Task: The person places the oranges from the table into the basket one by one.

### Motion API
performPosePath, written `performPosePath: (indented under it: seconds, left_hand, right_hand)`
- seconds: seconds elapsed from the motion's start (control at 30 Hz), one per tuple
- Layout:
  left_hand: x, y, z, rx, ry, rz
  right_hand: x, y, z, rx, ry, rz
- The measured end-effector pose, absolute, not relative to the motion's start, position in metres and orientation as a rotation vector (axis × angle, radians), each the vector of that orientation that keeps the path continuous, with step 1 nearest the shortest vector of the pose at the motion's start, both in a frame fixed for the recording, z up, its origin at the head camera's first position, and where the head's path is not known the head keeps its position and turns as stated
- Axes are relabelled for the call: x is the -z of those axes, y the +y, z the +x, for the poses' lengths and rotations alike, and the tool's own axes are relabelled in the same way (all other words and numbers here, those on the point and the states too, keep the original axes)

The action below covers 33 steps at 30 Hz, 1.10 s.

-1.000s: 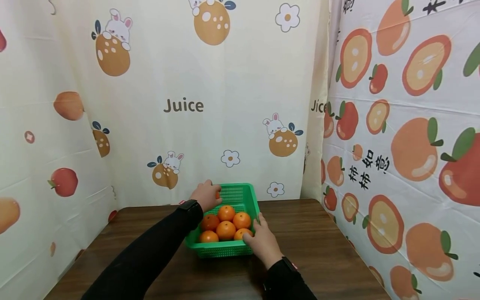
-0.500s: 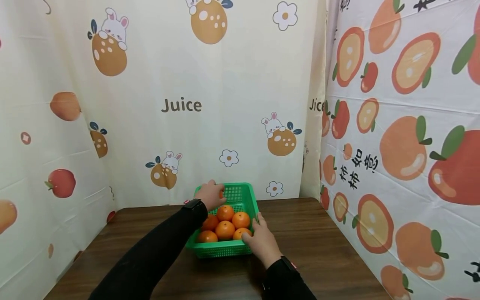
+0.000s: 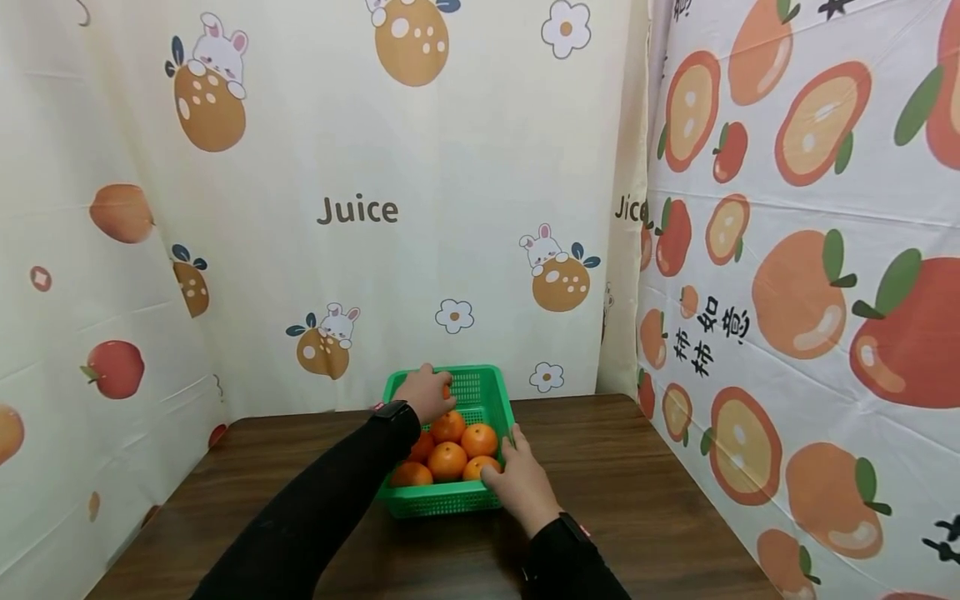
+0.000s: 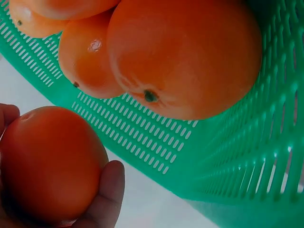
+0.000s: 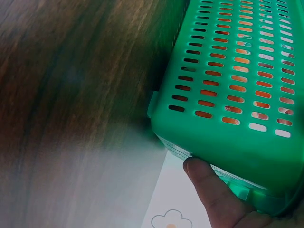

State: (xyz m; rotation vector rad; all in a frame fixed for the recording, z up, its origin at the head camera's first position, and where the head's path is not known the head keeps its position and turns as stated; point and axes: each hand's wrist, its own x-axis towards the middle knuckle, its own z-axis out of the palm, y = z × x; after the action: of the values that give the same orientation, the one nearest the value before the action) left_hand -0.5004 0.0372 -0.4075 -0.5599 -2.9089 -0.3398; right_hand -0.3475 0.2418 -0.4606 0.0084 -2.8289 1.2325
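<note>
My left hand (image 3: 426, 395) is over the far left part of a green plastic basket (image 3: 442, 500). It grips an orange (image 4: 53, 166) between thumb and fingers; only a sliver of that fruit shows in the head view. Inside the basket several more oranges (image 3: 447, 461) sit piled toward the near end, some partly covered by my left wrist. At the near right corner my right hand (image 3: 521, 487) holds the rim, thumb over it toward the fruit and fingers along the right side. In the right wrist view one finger (image 5: 209, 190) lies against the basket's edge.
The basket stands on a dark wooden table (image 3: 600, 483), near its back edge. Fruit-printed cloths hang behind (image 3: 480, 167) and at both sides, with the right cloth (image 3: 750, 333) close along the table's right edge.
My left hand has moved a little to the right over the basket, still holding the orange. The right hand stays at the rim. The head view has turned slightly right.
</note>
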Motion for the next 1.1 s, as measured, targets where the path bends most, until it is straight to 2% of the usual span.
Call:
performPosePath:
  seconds: [0.33, 0.73, 1.1]
  left_hand:
    - [0.397, 0.042, -0.493, 0.465, -2.994, -0.567]
    - [0.417, 0.044, -0.511, 0.446, -3.005, -0.619]
    - [0.411, 0.049, -0.508, 0.375, -2.937, -0.683]
  right_hand:
    - [0.459, 0.241, -0.348, -1.226, -2.838, 0.013]
    - [0.461, 0.24, -0.347, -1.228, -2.844, 0.012]
    - [0.461, 0.241, -0.346, -1.2, -2.831, 0.034]
